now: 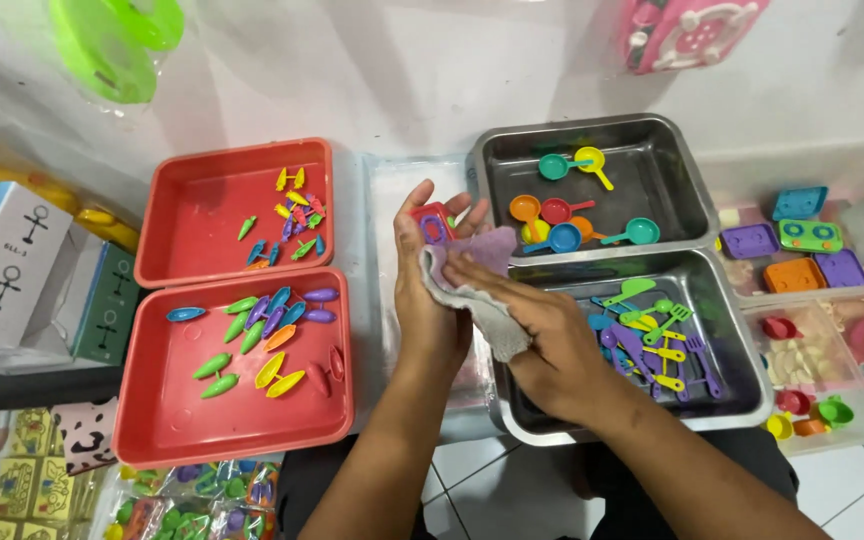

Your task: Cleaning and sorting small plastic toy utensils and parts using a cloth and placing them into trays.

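My left hand is raised in the middle, its fingers around a small red and purple toy piece. My right hand presses a grey and lilac cloth against that toy and the left palm. Both hands hover over a clear plastic tray between the red trays and the steel pans.
Two red trays at left hold small colourful toy boats and planes. Two steel pans at right hold toy pans and utensils. A clear bin with toy stoves and cups lies far right. Boxes stand at left.
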